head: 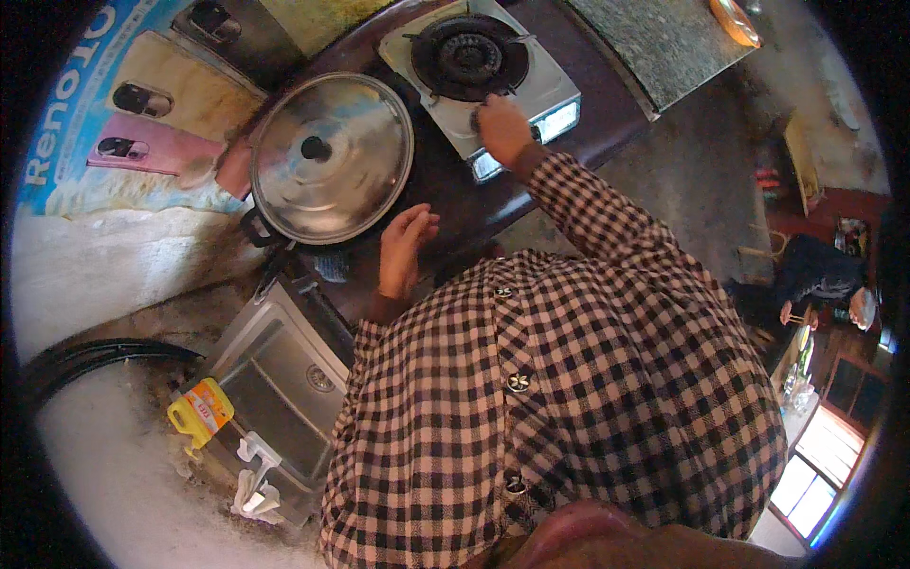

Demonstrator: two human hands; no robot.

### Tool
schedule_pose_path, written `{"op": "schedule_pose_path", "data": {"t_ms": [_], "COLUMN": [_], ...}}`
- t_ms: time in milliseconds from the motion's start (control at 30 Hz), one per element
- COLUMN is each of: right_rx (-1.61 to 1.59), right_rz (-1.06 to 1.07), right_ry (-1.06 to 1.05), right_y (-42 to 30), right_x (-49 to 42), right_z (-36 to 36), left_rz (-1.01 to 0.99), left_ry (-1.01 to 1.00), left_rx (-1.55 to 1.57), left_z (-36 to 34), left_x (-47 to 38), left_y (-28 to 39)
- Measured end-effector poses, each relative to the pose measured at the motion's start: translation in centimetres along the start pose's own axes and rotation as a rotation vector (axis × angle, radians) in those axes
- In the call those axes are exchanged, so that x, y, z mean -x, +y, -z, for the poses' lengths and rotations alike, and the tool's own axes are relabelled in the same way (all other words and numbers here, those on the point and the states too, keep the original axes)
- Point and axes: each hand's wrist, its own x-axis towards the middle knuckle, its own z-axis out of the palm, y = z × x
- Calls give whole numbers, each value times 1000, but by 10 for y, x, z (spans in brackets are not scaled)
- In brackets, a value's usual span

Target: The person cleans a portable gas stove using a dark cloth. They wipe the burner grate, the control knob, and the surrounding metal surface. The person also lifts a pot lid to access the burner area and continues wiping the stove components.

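A single-burner gas stove [434, 107] with a black burner grate [470, 57] stands on a dark table. My right hand [503, 131] is over the stove's front part, beside the grate; its fingers are curled around a small dark thing that is mostly hidden. My left hand [405, 249] hangs over the table's near side with its fingers slightly bent and nothing seen in it. Close by it on the left is a large round metal pan with a shiny lid [355, 171], which has a black knob [316, 149] and covers the pan.
A steel sink [284, 384] lies at the lower left, with a yellow jug [201, 416] and a tap [261, 455] at its edge. Black hose [121, 348] runs along the wall. A stone slab [647, 50] is at the top right. Another person [817, 274] is at the far right.
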Motion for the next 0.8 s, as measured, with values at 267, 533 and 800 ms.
{"op": "schedule_pose_path", "data": {"t_ms": [267,533,800], "right_rx": [38,-14,-134], "right_rz": [208,59,332], "right_ry": [112,-30,81], "right_y": [-14,7,-12], "right_x": [-17,-10,-8], "right_z": [-11,-8,-13], "left_rz": [7,4,46], "left_ry": [24,-98,-122], "left_rx": [36,-23,-45], "left_z": [8,5,-4], "left_x": [7,16,9], "left_y": [-5,-5,-10]}}
